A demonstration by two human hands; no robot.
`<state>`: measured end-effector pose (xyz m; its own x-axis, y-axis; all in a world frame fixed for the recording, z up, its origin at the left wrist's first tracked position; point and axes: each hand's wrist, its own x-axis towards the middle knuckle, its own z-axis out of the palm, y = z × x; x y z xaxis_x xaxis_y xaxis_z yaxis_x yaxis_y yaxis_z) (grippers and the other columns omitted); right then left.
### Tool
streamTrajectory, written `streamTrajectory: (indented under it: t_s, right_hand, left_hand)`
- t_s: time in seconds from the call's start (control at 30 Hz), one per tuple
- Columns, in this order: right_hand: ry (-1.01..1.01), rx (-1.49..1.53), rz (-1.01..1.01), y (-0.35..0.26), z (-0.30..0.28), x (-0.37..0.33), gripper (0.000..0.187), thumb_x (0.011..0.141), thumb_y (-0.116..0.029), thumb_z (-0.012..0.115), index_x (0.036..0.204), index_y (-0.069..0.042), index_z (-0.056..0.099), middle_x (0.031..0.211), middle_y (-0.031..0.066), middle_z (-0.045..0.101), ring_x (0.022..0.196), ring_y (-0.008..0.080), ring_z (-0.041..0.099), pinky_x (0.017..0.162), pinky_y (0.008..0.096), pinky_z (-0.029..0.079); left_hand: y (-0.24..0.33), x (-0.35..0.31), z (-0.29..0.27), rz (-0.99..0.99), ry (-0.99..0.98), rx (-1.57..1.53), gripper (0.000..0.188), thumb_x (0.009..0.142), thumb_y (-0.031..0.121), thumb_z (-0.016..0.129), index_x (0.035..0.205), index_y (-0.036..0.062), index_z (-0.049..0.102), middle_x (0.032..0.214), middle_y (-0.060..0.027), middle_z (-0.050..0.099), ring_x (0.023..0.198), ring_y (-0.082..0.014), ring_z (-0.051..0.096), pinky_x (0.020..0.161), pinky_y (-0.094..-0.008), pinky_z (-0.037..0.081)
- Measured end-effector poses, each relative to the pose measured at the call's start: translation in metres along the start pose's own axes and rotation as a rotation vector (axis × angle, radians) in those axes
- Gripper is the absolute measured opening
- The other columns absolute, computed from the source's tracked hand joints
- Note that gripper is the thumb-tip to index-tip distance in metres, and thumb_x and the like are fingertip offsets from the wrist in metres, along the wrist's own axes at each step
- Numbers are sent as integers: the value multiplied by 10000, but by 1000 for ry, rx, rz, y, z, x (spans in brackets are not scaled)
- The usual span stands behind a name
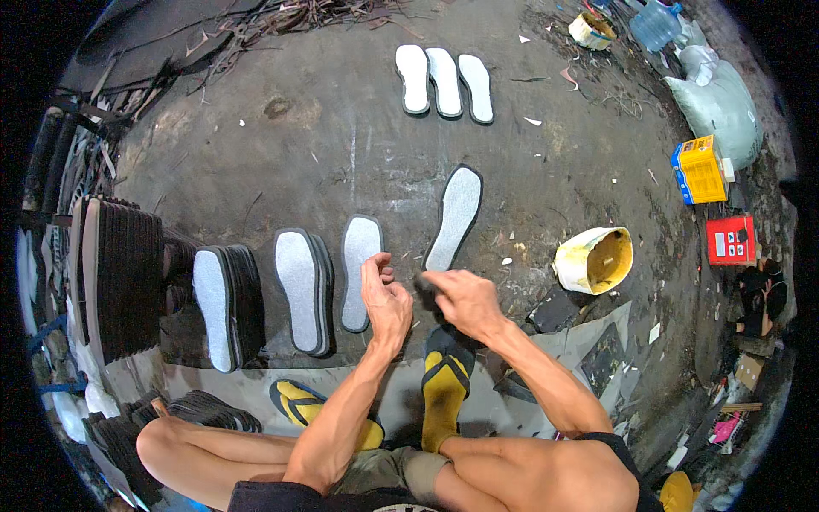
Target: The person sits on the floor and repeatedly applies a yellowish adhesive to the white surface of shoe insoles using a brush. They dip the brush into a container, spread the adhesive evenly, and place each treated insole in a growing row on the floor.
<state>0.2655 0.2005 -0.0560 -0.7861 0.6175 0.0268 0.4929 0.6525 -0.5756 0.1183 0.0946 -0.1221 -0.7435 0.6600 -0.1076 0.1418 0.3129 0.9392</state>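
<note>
A grey-topped shoe sole with a dark rim [454, 213] lies slanted in the middle of the ground. My right hand [467, 303] has its fingers bent and closed at the sole's near, heel end, partly covering it. Beside another grey sole [362, 256], my left hand [388, 303] hovers over its right edge, fingers loosely bent and apart, with nothing seen in them. Left of that sole stand a short stack of soles [300, 286] and a taller stack [213, 307], both with grey tops.
Three pale soles [444, 83] lie farther off. A pot with yellowish stains [573, 258] stands to the right. Dark sole stacks [119, 282] rise at the left. Yellow [705, 169] and red boxes [731, 240] and a stuffed sack [721, 111] line the right side. My sandalled feet [444, 388] are close by.
</note>
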Motion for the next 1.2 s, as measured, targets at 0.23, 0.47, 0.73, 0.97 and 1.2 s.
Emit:
streamTrajectory:
  t_s: [0.23, 0.47, 0.73, 0.97, 1.2]
  right_hand:
    - [591, 669, 425, 33, -109, -9, 260, 1118, -218, 710, 1223, 18, 743, 1081, 26, 779, 925, 137, 664, 863, 326, 569]
    - [708, 522, 637, 71, -136, -72, 340, 1112, -285, 709, 1292, 1, 746, 1215, 50, 763, 1094, 176, 664, 1013, 359, 522]
    - [644, 412, 807, 62, -135, -85, 369, 1086, -284, 734, 1314, 5, 746, 1193, 36, 755, 1080, 150, 658, 988, 334, 514]
    - [719, -182, 796, 95, -198, -107, 297, 1074, -165, 718, 1306, 20, 733, 1136, 206, 816, 1018, 326, 790, 934, 445, 589]
    - [480, -586, 1054, 223, -188, -109, 554, 957, -318, 792, 1395, 17, 744, 1226, 315, 786, 1150, 510, 761, 1042, 570, 594]
  left_hand:
    - [16, -2, 43, 311, -246, 296, 928, 784, 56, 855, 1619, 3, 452, 1349, -251, 573, 1240, -434, 567, 1109, -523, 495]
    - [12, 60, 41, 438, -52, 264, 1020, 763, 62, 885, 1662, -9, 407, 1358, -266, 597, 1260, -461, 579, 1119, -531, 493]
    - [38, 333, 88, 360, 192, 283, 1070, 776, 213, 987, 1627, -57, 398, 1308, -260, 659, 1188, -400, 660, 1035, -516, 551]
    - [7, 233, 70, 333, 265, 296, 1011, 855, 395, 984, 1605, -62, 483, 1477, -283, 605, 1342, -398, 621, 1149, -493, 514]
    - [-20, -19, -14, 110, 97, 742, 982, 833, 105, 809, 1711, 44, 372, 1644, -347, 396, 1507, -540, 400, 1278, -623, 324]
